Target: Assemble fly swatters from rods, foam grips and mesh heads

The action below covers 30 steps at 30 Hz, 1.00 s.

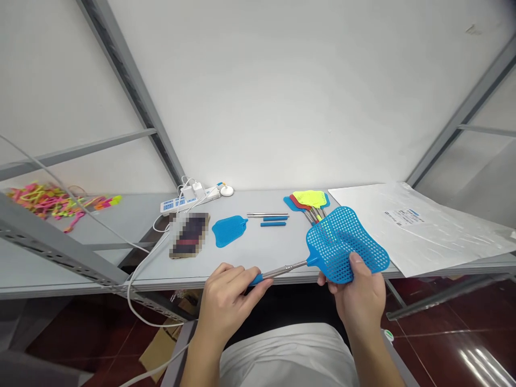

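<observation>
A blue fly swatter (pixel 334 236) with a metal telescopic rod is held in front of the shelf edge. My left hand (pixel 229 298) is closed round its blue handle, most of which the fingers hide. My right hand (pixel 360 290) pinches the perforated head, thumb on top and fingers underneath. On the shelf lie a loose blue swatter head (pixel 229 231), metal rods (pixel 267 215) and two blue handle sleeves (pixel 273 224). Behind the held swatter is a pile of fly swatters (pixel 310 199) in yellow, red and blue.
A blurred-out phone-like object (pixel 189 235) lies left, near a power strip (pixel 177 204) with white cables. A large white plastic bag (pixel 419 226) covers the right side. Colourful cords (pixel 52 201) are heaped far left. Grey metal posts (pixel 133 91) frame the shelf.
</observation>
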Each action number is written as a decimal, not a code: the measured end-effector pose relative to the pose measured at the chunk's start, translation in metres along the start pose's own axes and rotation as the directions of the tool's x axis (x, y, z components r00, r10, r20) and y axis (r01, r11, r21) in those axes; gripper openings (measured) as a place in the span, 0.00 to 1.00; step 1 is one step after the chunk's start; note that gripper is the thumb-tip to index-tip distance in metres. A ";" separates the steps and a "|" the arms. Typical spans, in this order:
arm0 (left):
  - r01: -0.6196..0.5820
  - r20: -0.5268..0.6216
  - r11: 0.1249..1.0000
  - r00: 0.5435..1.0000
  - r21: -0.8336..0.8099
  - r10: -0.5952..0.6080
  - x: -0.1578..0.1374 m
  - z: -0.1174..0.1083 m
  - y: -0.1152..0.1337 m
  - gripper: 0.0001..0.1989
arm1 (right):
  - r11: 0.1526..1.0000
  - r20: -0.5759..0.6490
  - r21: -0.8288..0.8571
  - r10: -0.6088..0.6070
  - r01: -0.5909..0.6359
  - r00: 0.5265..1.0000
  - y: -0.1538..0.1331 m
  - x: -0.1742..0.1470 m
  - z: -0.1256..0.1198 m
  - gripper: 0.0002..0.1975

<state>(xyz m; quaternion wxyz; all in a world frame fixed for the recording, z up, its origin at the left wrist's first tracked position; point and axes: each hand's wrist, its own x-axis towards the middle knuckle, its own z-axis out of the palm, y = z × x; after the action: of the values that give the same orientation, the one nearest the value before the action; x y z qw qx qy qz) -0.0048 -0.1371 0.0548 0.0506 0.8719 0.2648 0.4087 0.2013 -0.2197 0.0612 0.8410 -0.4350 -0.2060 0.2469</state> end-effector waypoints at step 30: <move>0.084 0.142 0.987 0.988 -0.137 -0.064 -0.009 0.032 -0.006 0.08 | 0.982 0.293 -0.120 0.177 -0.147 0.940 0.039 0.001 -0.008 0.11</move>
<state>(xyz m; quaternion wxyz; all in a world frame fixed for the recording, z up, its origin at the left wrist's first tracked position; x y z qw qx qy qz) 0.0117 -0.1324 0.0256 0.1462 0.8816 0.2632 0.3635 0.1977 -0.2047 0.0246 0.7544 -0.4478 -0.3073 0.3687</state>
